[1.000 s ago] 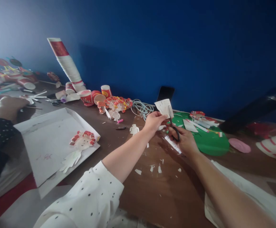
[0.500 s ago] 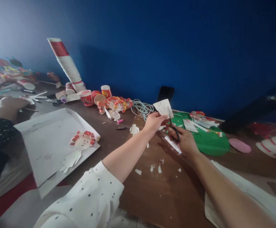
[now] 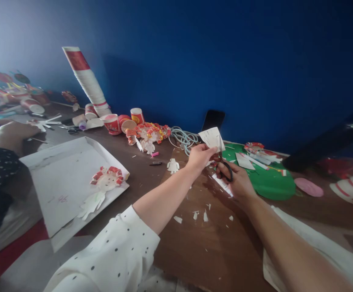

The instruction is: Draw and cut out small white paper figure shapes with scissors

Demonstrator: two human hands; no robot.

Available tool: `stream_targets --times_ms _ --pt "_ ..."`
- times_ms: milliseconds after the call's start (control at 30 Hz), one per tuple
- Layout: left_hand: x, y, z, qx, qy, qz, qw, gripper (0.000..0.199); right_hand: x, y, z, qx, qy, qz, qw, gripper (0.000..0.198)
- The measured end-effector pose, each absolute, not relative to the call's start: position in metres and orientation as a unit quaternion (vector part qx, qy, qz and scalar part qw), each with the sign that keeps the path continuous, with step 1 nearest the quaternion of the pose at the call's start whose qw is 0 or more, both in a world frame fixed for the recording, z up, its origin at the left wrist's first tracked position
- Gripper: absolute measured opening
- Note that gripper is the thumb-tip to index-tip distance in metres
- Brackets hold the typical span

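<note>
Between the thumb and fingers of my left hand (image 3: pixel 202 157) is a piece of white paper (image 3: pixel 212 138) with thin drawn lines. My right hand (image 3: pixel 238 180) grips black-handled scissors (image 3: pixel 228 171), whose blades reach up to the paper's lower right edge. How far the blades are parted is hard to make out. Under my hands lies a narrow white paper strip (image 3: pixel 223 185). Small paper scraps (image 3: pixel 206 216) are scattered on the brown table (image 3: pixel 194 251) nearer to me. A white paper cut-out (image 3: pixel 173 166) shaped like a little figure lies left of my left wrist.
A white box lid (image 3: pixel 60 190) with a red-and-white paper figure (image 3: pixel 107 179) is at left, beside another person's hand (image 3: pixel 15 134). Stacked paper cups (image 3: pixel 88 83) lean by the blue wall. Behind are a coiled cable (image 3: pixel 184 138), a phone (image 3: pixel 213 120) and a green sheet (image 3: pixel 270 184).
The scissors have turned slightly in my right hand, and their handle loops show more openly. The paper stays in my left hand; the whole view has shifted slightly.
</note>
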State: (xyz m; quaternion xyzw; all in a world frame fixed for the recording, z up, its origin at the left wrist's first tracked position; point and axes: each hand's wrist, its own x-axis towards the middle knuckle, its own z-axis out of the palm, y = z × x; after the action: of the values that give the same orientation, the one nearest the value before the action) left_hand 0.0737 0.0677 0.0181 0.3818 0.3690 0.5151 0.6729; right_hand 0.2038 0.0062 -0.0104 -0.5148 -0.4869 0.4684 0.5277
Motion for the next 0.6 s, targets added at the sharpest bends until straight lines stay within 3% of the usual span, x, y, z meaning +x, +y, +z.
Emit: stream_targets --times_ms 600 --pt "0.0687 0.0646 0.0208 0.470 0.447 0.476 0.594 0.015 0.2044 0.0064 -0.0081 -0.547 -0.497 0.431 0.517 0.046"
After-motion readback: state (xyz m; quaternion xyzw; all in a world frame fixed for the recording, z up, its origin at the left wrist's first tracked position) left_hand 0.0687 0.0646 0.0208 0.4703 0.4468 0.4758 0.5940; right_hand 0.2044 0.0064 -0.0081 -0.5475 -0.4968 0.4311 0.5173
